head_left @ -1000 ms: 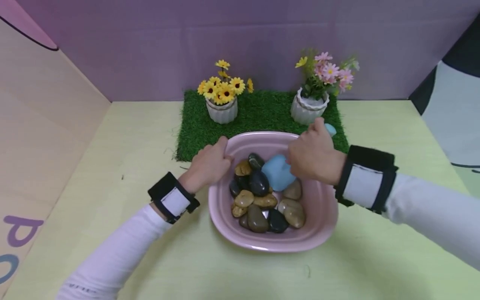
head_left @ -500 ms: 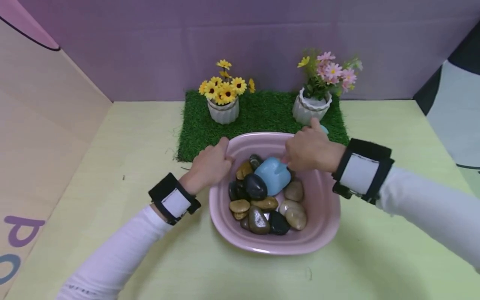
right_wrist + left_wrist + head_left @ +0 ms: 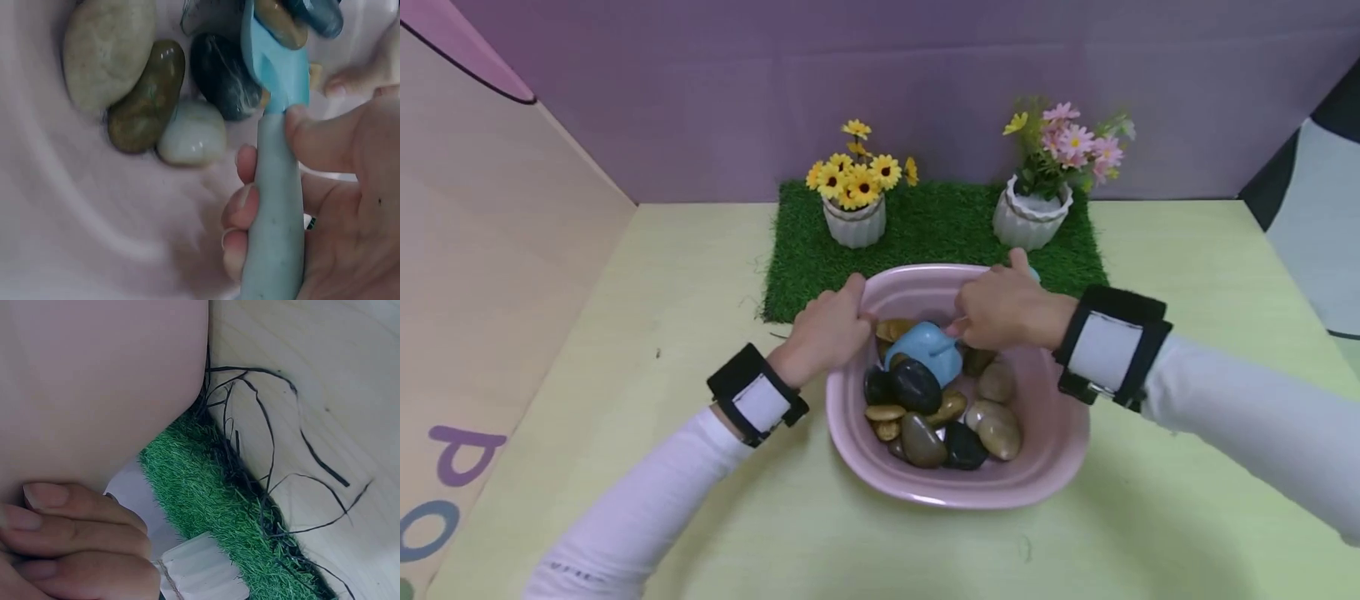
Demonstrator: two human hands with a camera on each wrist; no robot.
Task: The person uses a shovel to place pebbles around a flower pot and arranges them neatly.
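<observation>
A pink basin point(image 3: 1078, 425) with several smooth stones point(image 3: 997, 429) in it stands in the middle of the head view. My left hand point(image 3: 827, 332) holds its far left rim, fingers curled over the edge. My right hand point(image 3: 1006, 310) grips the grey-green handle of a small light-blue shovel point(image 3: 278, 187), thumb lying along the neck. The shovel's blade is down among the stones at the basin's left far side. A black stone point(image 3: 916, 385) leans against the blade in the head view. In the right wrist view a brown stone point(image 3: 281, 25) lies on the blade.
Behind the basin lies a green turf mat point(image 3: 940, 218). On it stand a white pot of yellow flowers point(image 3: 854, 225) and a white pot of pink flowers point(image 3: 1030, 218). A purple wall point(image 3: 925, 100) closes the back. Dark loose threads point(image 3: 269, 425) trail from the mat's edge.
My right hand has moved left with the shovel, and its blade has slid left among the stones. Several stones on the left have shifted. My left hand keeps its hold on the rim.
</observation>
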